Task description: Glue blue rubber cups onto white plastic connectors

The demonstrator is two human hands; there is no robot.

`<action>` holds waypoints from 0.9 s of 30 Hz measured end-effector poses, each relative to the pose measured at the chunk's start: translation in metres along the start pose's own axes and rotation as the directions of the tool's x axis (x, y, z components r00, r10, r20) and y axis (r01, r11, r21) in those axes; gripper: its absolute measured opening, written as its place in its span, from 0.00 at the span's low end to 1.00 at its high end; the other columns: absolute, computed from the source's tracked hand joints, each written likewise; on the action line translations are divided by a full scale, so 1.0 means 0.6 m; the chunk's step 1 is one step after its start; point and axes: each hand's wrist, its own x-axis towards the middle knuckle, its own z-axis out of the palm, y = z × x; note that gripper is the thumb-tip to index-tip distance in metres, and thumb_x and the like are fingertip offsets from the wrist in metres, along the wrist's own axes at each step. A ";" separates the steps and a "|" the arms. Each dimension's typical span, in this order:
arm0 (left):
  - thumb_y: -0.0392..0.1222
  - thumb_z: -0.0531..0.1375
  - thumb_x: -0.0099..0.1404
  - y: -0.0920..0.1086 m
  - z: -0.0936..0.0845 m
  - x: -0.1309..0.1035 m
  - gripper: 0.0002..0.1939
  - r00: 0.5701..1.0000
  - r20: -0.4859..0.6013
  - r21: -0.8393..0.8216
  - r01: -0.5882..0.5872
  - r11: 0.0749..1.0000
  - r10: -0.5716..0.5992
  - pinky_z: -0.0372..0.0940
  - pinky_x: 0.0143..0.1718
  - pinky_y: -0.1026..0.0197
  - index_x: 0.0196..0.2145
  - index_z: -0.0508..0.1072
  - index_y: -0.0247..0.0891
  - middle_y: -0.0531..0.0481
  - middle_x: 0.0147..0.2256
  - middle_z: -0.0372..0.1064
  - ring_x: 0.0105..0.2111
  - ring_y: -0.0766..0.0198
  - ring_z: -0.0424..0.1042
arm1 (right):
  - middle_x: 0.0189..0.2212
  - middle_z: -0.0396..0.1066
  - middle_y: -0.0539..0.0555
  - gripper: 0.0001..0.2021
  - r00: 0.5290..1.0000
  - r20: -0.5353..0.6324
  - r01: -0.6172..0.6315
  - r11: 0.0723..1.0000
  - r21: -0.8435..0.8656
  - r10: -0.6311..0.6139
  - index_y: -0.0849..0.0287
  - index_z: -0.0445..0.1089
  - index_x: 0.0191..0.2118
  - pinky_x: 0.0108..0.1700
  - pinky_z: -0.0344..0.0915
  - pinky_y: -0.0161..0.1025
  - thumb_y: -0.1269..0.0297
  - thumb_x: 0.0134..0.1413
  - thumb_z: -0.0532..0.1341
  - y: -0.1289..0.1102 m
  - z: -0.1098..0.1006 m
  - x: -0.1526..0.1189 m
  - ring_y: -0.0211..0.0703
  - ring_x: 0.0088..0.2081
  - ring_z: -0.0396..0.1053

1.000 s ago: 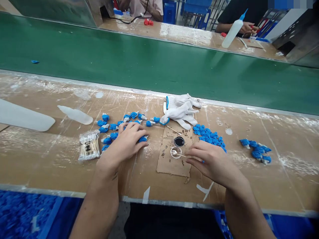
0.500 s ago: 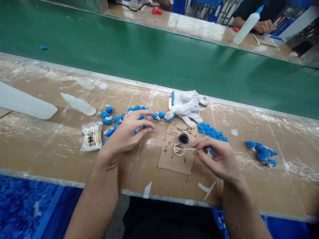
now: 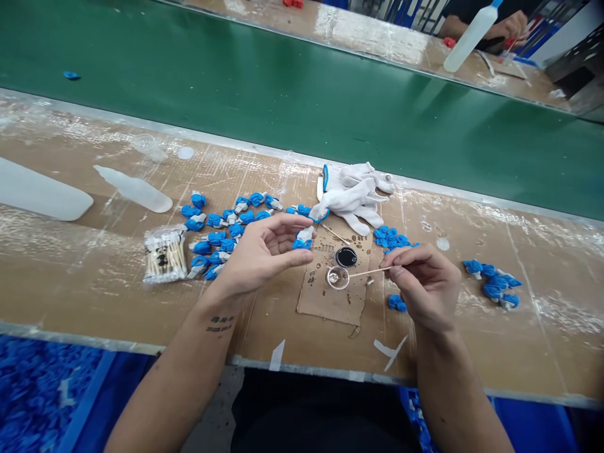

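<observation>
My left hand (image 3: 268, 248) grips a small blue and white plastic piece (image 3: 303, 238) between thumb and fingers. In my right hand (image 3: 422, 283) is a thin cotton swab (image 3: 370, 272), its far end at the rim of a small clear cup (image 3: 338, 277). Just behind that cup stands another with black liquid (image 3: 346, 257). Both cups rest on a stained cardboard piece (image 3: 325, 303), where a second swab (image 3: 336, 234) lies. Many blue and white pieces (image 3: 217, 238) are spread left of my left hand. Plain blue pieces (image 3: 391, 239) lie behind my right hand.
White gloves (image 3: 352, 198) lie behind the cardboard. A bag of swabs (image 3: 165, 255) and two translucent bottles (image 3: 134, 189) are at left. More blue pieces (image 3: 493, 283) sit at right. Beyond runs a green belt (image 3: 283, 94); another person's hands (image 3: 512, 28) work across it.
My left hand has picked up a blue and white piece and moved right toward the cups. My right hand has drawn the swab slightly back to the right from the clear cup.
</observation>
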 end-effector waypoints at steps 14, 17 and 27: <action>0.36 0.70 0.61 0.000 0.021 -0.009 0.11 0.987 0.121 0.157 -0.126 0.980 0.107 0.77 0.42 0.59 0.43 0.82 0.38 0.41 0.48 0.78 0.48 0.56 0.78 | 0.29 0.76 0.51 0.07 0.998 -0.061 0.030 0.996 0.088 -0.025 0.54 0.74 0.35 0.30 0.72 0.38 0.75 0.55 0.65 0.001 0.009 -0.001 0.41 0.32 0.75; 0.37 0.71 0.61 -0.001 0.022 -0.009 0.11 0.983 0.139 0.154 -0.140 0.978 0.119 0.77 0.39 0.60 0.43 0.83 0.39 0.44 0.43 0.79 0.42 0.59 0.79 | 0.28 0.75 0.50 0.06 0.996 -0.076 0.043 0.996 0.078 -0.037 0.54 0.73 0.34 0.31 0.72 0.39 0.75 0.55 0.65 0.000 0.009 -0.001 0.42 0.32 0.75; 0.37 0.70 0.61 -0.005 0.028 -0.012 0.07 0.987 0.093 0.218 -0.149 0.964 0.132 0.76 0.42 0.58 0.38 0.79 0.37 0.44 0.41 0.80 0.40 0.59 0.79 | 0.28 0.74 0.50 0.07 0.990 -0.101 0.101 0.993 0.066 -0.095 0.53 0.73 0.35 0.31 0.72 0.41 0.74 0.55 0.65 -0.005 0.012 0.000 0.43 0.31 0.75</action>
